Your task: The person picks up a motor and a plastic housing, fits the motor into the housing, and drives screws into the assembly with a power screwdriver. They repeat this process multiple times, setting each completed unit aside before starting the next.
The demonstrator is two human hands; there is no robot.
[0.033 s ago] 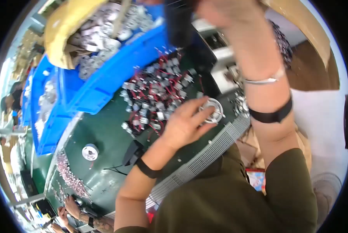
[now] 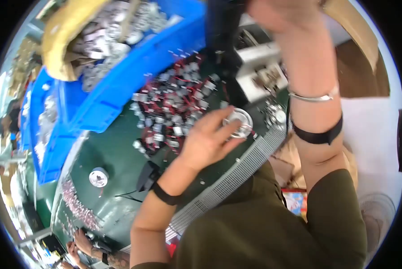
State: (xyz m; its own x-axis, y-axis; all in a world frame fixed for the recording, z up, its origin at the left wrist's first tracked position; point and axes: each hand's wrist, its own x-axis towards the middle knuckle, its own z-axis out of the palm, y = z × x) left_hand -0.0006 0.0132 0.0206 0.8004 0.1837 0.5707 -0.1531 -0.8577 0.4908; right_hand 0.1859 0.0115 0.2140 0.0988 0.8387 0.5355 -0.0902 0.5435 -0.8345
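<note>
My left hand [image 2: 205,141] is closed on a round white-and-silver housing [image 2: 242,122], fingers and thumb at its rim and centre. A thin wire end sticks out of the housing on its right side. High up at the top edge, my right hand [image 2: 285,13] is smeared by motion, its fingers partly cut off. It seems closed around a thick black tool [image 2: 223,24], which hangs upright beside it. A heap of small grey parts with red and black wires [image 2: 174,105] lies left of the housing, on the green tabletop [image 2: 125,148].
Blue bins [image 2: 116,96] with white and grey rings stand far left. A white ring-shaped part [image 2: 98,177], a black stand [image 2: 148,177] and a pile of pinkish pieces [image 2: 77,204] lie nearer. Silver fittings [image 2: 275,114] sit right by a perforated edge strip [image 2: 228,179]. A co-worker's hands [image 2: 82,242] work lower left.
My right hand and the black tool have moved right together. My left hand stays closed on the housing; the whole scene has shifted slightly left in view.
</note>
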